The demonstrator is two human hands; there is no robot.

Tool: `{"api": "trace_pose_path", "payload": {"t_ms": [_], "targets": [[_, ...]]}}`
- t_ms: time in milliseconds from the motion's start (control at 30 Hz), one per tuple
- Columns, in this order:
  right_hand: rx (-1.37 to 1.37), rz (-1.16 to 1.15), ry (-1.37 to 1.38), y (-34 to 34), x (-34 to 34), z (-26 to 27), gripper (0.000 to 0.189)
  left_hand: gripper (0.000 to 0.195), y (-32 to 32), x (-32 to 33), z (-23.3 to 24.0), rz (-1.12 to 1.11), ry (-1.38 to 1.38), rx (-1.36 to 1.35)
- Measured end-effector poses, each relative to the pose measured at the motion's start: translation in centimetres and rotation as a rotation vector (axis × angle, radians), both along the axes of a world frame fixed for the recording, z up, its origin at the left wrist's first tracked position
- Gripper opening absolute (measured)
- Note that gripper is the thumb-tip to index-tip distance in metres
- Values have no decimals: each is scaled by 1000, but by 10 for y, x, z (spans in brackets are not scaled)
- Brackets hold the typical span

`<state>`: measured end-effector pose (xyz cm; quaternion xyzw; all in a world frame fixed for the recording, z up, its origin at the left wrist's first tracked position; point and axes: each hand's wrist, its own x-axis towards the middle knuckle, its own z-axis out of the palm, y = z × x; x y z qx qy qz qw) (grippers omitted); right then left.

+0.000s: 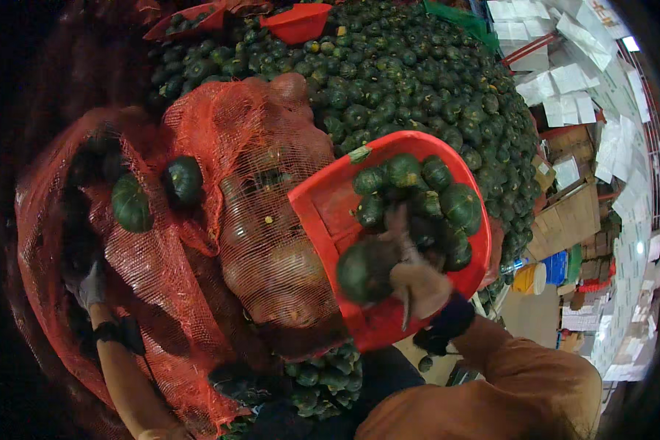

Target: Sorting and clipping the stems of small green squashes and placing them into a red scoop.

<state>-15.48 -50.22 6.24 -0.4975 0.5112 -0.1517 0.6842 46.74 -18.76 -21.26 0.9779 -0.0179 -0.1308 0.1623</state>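
My right hand (418, 280), blurred and in a light glove, is over a red plastic scoop basket (319, 220) holding several dark green squashes (462, 206). A larger green squash (366, 272) lies against its fingers; whether they grip it is unclear. At the left, my left hand (91, 286), in a grey-white glove, reaches into the open mouth of a red mesh sack (168, 275); its fingertips are in shadow. Two squashes, one lighter green (132, 203) and one dark (184, 181), sit by the sack's upper edge. A filled red mesh sack (275, 220) lies between the hands.
A large heap of green squashes (407, 82) spreads behind the sacks. Two more red scoops, one empty (297, 23) and one with squashes (212, 21), stand on its far side. At the right are cardboard boxes (566, 223), a yellow bucket (528, 279) and stacked white packages.
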Motion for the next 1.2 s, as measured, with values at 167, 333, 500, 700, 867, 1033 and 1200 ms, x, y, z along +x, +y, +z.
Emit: {"api": "trace_pose_path", "payload": {"t_ms": [167, 333, 500, 700, 867, 1033, 1200], "targets": [[-667, 24, 319, -70, -19, 2, 61, 71, -34, -92, 79, -214, 98, -733], [-1165, 720, 928, -116, -1, -32, 36, 72, -27, -248, 154, 301, 735, -1833], [-783, 575, 1076, -104, 20, -20, 66, 65, -48, -332, 156, 494, 965, -1734], [-907, 578, 862, -70, 25, -29, 73, 62, -52, -336, 152, 176, 950, -1738], [-528, 532, 679, -13, 31, -32, 75, 64, -66, -343, 145, 235, 1149, -1854], [-274, 304, 614, 19, -17, -51, 76, 72, -148, -371, 187, -224, 939, -1502], [-77, -137, 407, 20, -76, -78, 83, 81, -230, -414, 143, -1343, 9, -894]]}}
